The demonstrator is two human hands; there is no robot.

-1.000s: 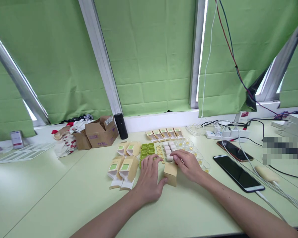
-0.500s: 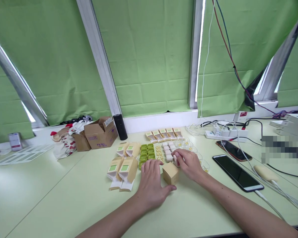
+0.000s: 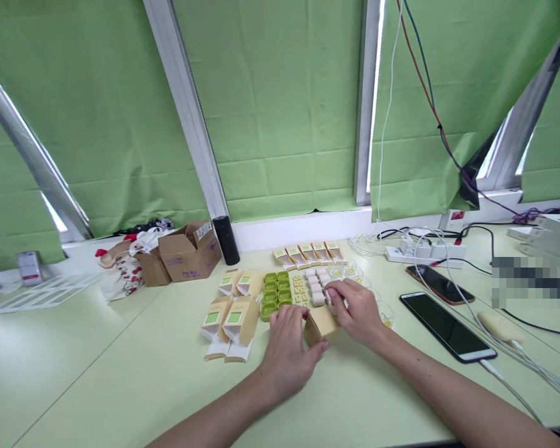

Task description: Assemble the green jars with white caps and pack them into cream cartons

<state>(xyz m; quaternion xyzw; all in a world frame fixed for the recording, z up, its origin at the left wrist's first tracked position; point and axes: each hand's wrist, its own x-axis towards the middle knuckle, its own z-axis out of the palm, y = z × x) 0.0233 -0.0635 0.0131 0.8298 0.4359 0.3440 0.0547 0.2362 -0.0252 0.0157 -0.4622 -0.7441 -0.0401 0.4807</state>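
A small tan cardboard box (image 3: 322, 325) stands on the table, tilted, between my two hands. My left hand (image 3: 290, 345) is closed on its left side, thumb at the near lower edge and fingers behind. At the box's upper right edge, my right hand (image 3: 357, 311) has its fingers bent together on it; the fingertips are partly hidden. Just beyond are white rounded blocks (image 3: 317, 298), small yellow pieces (image 3: 300, 290) and green square trays (image 3: 269, 297) in rows. Clear plastic cups with yellow bits (image 3: 386, 313) lie behind my right hand.
Open cartons with green labels (image 3: 236, 320) lie left of my hands, and more open cartons (image 3: 310, 254) line the back. A phone (image 3: 448, 325), another phone (image 3: 441, 283), cables and a power strip (image 3: 424, 252) fill the right. A brown box (image 3: 189, 255) and black cylinder (image 3: 226, 241) stand back left.
My left thumb and fingers have closed on the small cardboard box, which has turned and tilted. My right hand has shifted slightly, its fingers now at the box's upper edge.
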